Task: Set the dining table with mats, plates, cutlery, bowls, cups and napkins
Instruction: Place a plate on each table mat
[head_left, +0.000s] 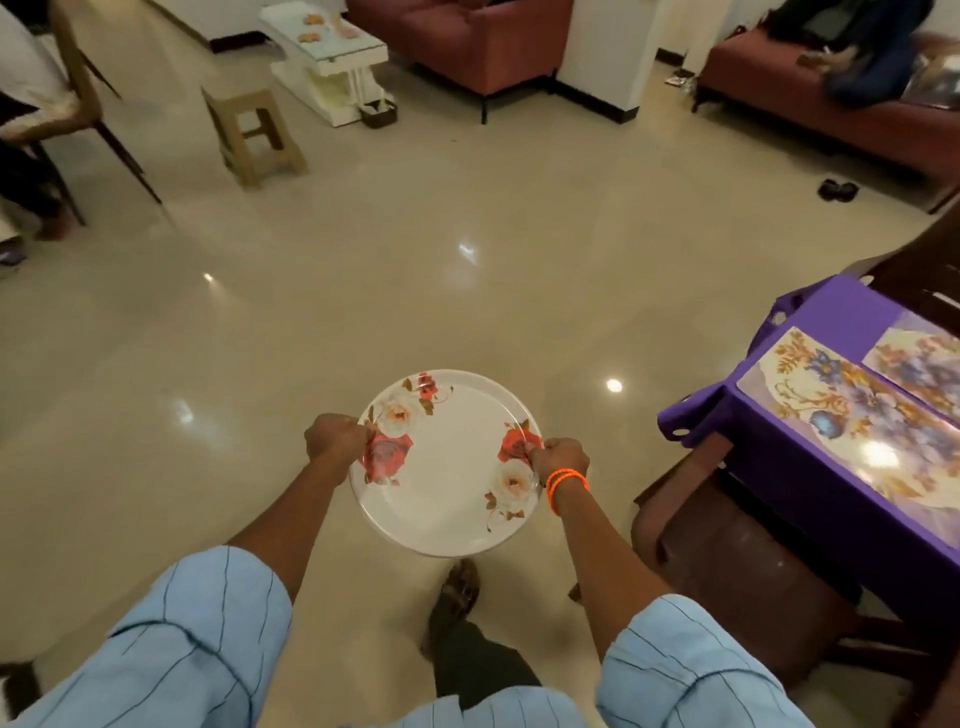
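A white plate (452, 467) with red and cream roses is carried level over the floor, in front of my body. My left hand (335, 439) grips its left rim and my right hand (561, 460), with orange bands on the wrist, grips its right rim. The dining table (779, 447) with a purple cloth stands to the right, apart from the plate. Two floral mats lie on it, a near mat (852, 410) and a far mat (919, 364).
A dark wooden chair (737, 571) sits tucked at the table's near side. A small wooden stool (254, 135) and a white low table (327, 62) stand ahead, with red sofas (467, 41) behind. Another chair (78, 104) is at far left. Shiny floor lies between.
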